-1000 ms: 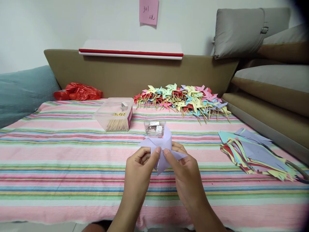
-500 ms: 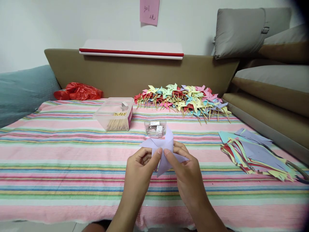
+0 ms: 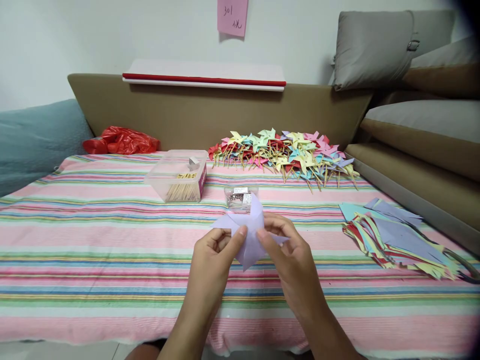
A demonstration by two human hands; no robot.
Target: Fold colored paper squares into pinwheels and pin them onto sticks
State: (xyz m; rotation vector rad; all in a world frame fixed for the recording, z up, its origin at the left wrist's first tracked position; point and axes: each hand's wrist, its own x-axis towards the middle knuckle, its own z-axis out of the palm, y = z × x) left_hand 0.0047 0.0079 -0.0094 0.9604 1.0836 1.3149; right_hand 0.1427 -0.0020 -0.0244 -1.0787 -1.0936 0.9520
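Note:
Between my two hands is a lilac paper pinwheel (image 3: 249, 246) with its points folded in toward the middle. My left hand (image 3: 216, 255) pinches its left side, thumb on top and fingers underneath. On the other side my right hand (image 3: 287, 252) grips the paper near the centre with the thumb, its fingers behind the folds. Just beyond the paper lies a small clear packet (image 3: 235, 196) of dark metal fasteners, partly covered by the upper pinwheel point. No stick shows on this pinwheel.
A clear plastic box (image 3: 157, 175) of wooden sticks stands back left. Finished pinwheels (image 3: 285, 155) pile up at the back. To the right lie cut paper sheets (image 3: 401, 240) with scissors (image 3: 459, 265) on them. A red plastic bag (image 3: 129, 141) sits far left.
The pinwheel and both hands have shifted slightly left. My thumbs have moved a little apart, showing more of the paper's middle.

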